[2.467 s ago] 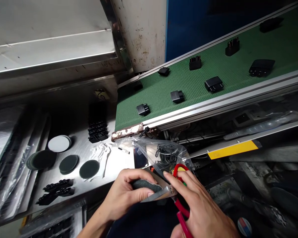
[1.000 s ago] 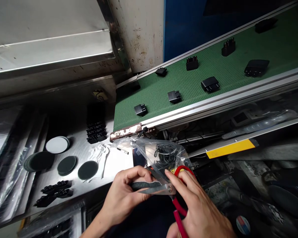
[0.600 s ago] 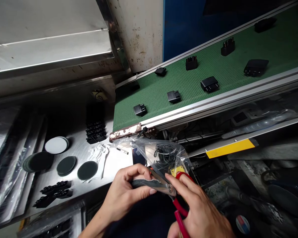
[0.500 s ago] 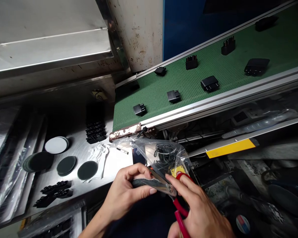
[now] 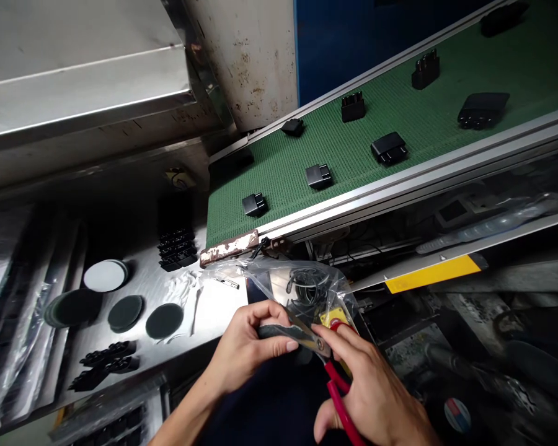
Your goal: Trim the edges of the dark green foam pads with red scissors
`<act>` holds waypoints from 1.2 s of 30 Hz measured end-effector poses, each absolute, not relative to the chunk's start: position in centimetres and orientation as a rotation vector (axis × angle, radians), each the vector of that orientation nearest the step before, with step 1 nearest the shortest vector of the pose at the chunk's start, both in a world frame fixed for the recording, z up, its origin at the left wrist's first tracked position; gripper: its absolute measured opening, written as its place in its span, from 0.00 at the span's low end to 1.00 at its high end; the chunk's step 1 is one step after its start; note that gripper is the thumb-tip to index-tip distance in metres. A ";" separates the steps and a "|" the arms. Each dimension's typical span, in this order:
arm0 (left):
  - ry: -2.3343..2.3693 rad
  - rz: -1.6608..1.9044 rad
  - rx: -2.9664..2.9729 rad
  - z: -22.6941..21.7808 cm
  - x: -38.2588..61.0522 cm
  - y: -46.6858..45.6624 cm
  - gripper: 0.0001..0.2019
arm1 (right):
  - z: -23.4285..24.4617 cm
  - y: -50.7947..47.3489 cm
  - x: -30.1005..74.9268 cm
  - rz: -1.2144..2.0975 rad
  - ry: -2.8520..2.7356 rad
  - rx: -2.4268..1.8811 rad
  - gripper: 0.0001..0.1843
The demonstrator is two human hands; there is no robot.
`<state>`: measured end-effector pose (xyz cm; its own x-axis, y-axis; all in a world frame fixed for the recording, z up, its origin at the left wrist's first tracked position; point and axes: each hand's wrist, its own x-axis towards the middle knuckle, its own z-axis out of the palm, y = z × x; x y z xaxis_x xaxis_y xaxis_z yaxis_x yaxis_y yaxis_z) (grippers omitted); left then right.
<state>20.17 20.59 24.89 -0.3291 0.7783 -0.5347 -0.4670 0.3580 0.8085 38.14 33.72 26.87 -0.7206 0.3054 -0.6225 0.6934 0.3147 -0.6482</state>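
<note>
My left hand (image 5: 244, 350) is closed on a dark green round pad (image 5: 276, 331), held edge-on at the bottom centre. My right hand (image 5: 376, 396) grips red-handled scissors (image 5: 337, 393); their metal blades (image 5: 307, 334) are shut on the pad's edge. Both hands sit just in front of a clear plastic bag (image 5: 307, 288) with dark wire and a yellow-red item inside.
Several dark round pads (image 5: 125, 311) and one white disc (image 5: 103, 275) lie on the steel table (image 5: 204, 310), with stacks of black plastic parts (image 5: 177, 248) and more (image 5: 105, 362) near its front. A green conveyor belt (image 5: 400, 111) carries several black connectors (image 5: 388, 147) at upper right.
The scissor blades have closed further on the pad between earlier and now. Both hands have stayed at the bottom centre; the view has shifted slightly to the right.
</note>
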 end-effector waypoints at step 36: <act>1.314 1.217 0.232 22.4 20.5 23.4 0.25 | 24.2 35.6 38.1 -1.462 2.277 0.771 0.56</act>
